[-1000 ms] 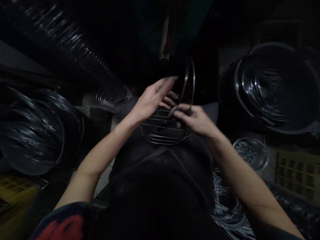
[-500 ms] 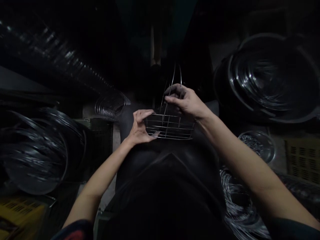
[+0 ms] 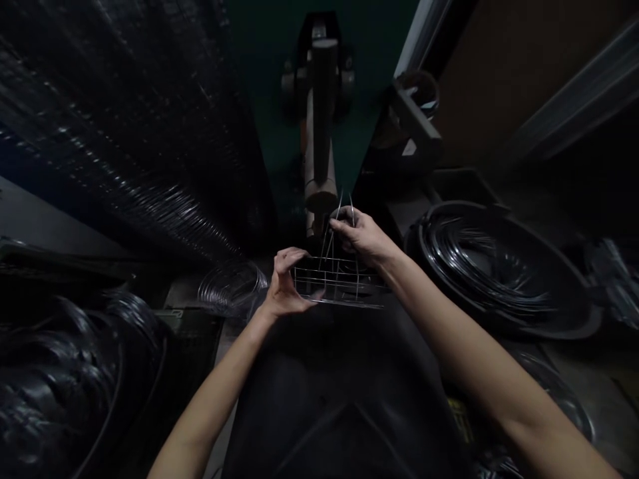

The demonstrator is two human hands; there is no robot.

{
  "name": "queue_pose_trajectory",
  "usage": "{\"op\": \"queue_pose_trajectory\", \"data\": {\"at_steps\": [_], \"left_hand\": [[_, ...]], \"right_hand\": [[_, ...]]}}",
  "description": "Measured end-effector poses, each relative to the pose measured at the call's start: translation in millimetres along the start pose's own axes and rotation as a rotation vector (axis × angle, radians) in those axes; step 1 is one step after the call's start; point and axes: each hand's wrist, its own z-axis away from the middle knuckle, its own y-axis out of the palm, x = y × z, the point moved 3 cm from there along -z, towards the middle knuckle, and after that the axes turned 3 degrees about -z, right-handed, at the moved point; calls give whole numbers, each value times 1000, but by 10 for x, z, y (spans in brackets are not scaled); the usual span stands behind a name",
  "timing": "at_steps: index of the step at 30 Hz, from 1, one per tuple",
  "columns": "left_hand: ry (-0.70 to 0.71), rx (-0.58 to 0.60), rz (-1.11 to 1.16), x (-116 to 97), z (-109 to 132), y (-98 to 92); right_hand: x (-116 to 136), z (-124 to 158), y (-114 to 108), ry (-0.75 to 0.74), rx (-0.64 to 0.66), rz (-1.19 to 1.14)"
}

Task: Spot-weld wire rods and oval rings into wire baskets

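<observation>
A small wire basket (image 3: 339, 283) of thin shiny metal rods is held over my lap, close in front of a machine's round metal arm (image 3: 322, 153). My left hand (image 3: 290, 283) grips its left end, thumb on the near lower edge and fingers along the upper edge. Curved wires (image 3: 351, 203) rise from the far side of the basket. My right hand (image 3: 358, 234) pinches these wires between thumb and fingers, just below the tip of the machine arm. Dim light hides where the wires meet the basket.
A black tub (image 3: 499, 266) at the right holds coiled wire rings. Bundled wires (image 3: 54, 379) fill a container at the left. Stacked wire rings (image 3: 232, 286) stand beside my left knee. A green machine body (image 3: 379, 40) rises ahead. A clear round bowl (image 3: 582, 406) sits low right.
My view has tilted up, so the machine arm now shows and everything sits lower in the picture. Both hands keep hold of the wire basket, now seen just below the machine arm.
</observation>
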Motion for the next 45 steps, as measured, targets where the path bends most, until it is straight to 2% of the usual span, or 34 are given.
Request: {"op": "queue_pose_trajectory", "data": {"at_steps": [6,14,21,27,30,35,41,45], "left_hand": [[-51,3,5,143,11,-5],[-75,18,35,195,-111,-45],[-123,37,3,306,-177,-58],[-177,68,26,323,-223,-53],[-169,54,78,310,-245,-47],[-151,45,64,320,-283,-102],[-108,51,72,325,-242,-192],[-97,30,86,350,-225,-232]], "right_hand": [[5,-120,52,3,24,-38],[-19,-301,43,-10,-37,-22],[-40,-444,43,-5,-28,-12],[-79,-491,29,12,-32,-6],[-45,-469,45,25,-71,12],[59,-443,-31,44,-217,-30],[3,-440,7,4,-31,-63],[-39,-436,111,-20,6,-30]]}}
